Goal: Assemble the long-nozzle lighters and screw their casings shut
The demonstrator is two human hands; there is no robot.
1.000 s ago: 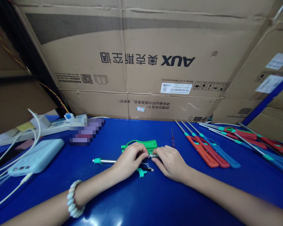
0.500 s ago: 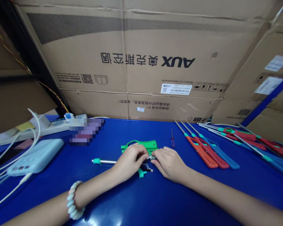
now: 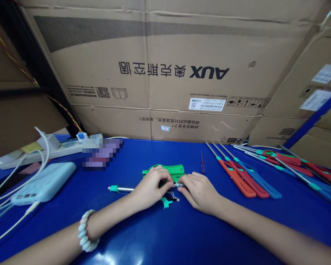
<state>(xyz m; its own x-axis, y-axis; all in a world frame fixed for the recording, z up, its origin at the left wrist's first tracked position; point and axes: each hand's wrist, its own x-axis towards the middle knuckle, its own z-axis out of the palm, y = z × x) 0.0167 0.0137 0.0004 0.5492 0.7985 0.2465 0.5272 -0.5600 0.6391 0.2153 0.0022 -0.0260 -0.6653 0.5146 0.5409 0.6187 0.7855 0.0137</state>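
Observation:
On the blue table, my left hand (image 3: 151, 188) and my right hand (image 3: 199, 191) meet fingertip to fingertip over a small metal part with thin white wires (image 3: 177, 185). Both hands are closed in a pinch on it. Just behind them lies a green plastic lighter shell (image 3: 168, 170). A metal tube with a teal tip (image 3: 120, 189) runs left from under my left hand. A small teal trigger piece (image 3: 165, 201) and a black-ended wire lie below the hands.
Several finished long-nosed lighters, red and blue (image 3: 244, 176), lie in a row at the right. A small screwdriver (image 3: 202, 163) lies behind my right hand. A light-blue power bank (image 3: 44, 183), white cables and a power strip (image 3: 41, 152) sit at the left. Cardboard boxes (image 3: 165, 73) wall the back.
Almost nothing differs: both hands stay pinched on the small part, with only slight finger shifts.

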